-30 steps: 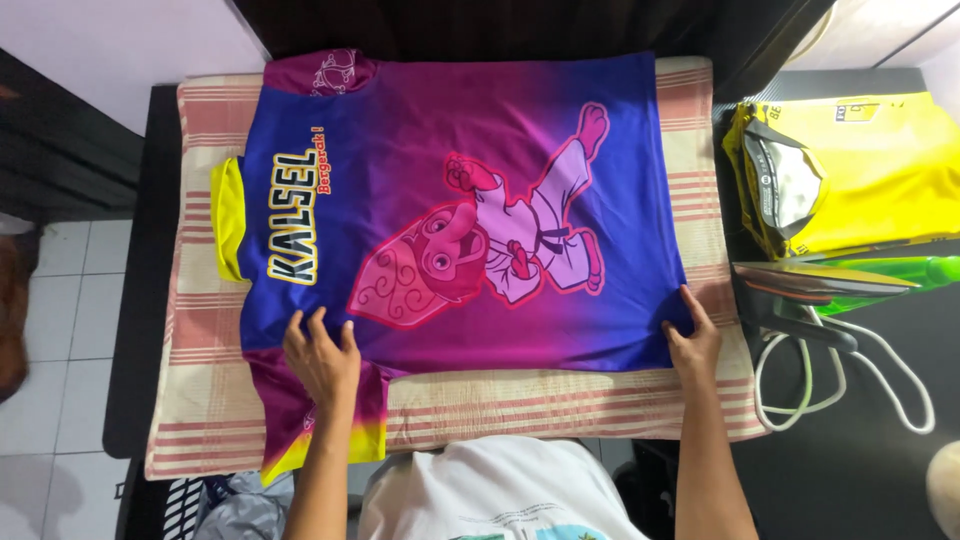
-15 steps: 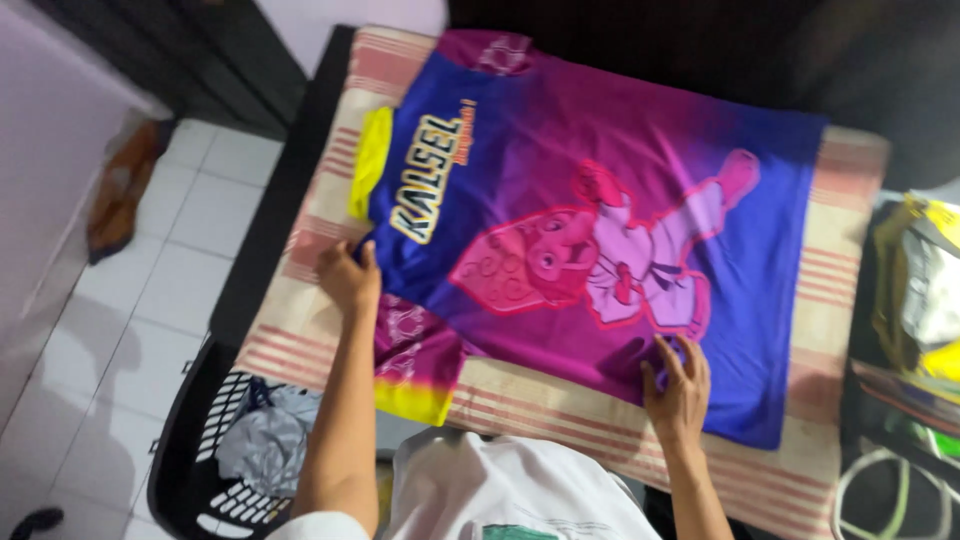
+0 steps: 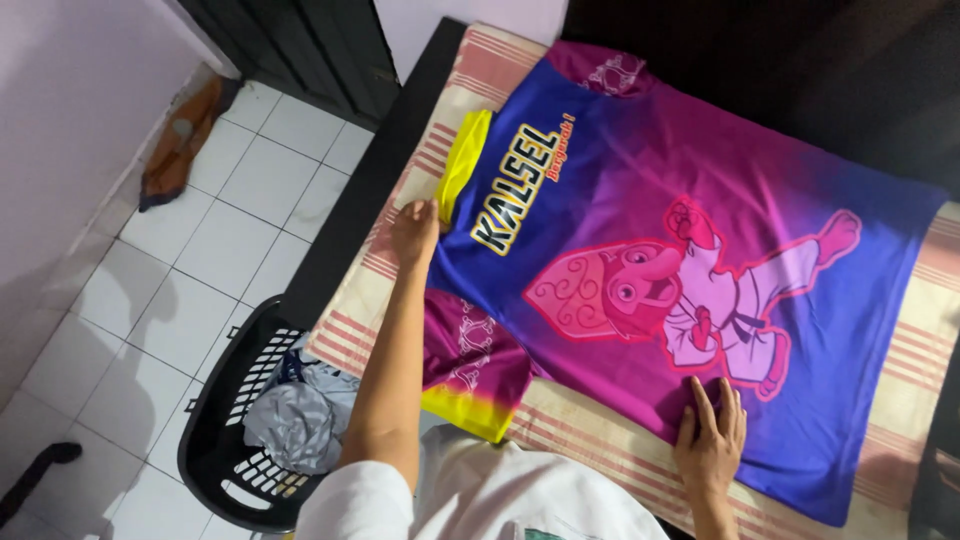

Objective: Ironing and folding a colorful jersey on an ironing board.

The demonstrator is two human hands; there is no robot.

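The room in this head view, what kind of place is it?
Probably a laundry or ironing corner in a home. A jersey lies spread on a striped cloth, a black laundry basket with clothes stands on the white tiled floor, and both hands touch the jersey.

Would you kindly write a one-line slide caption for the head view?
Left hand at the yellow collar, right hand flat on a purple-blue jersey over a striped cloth.

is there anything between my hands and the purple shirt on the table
Nothing visible. The left hand lies right at the jersey by its yellow collar, and the right hand rests flat on its lower edge.
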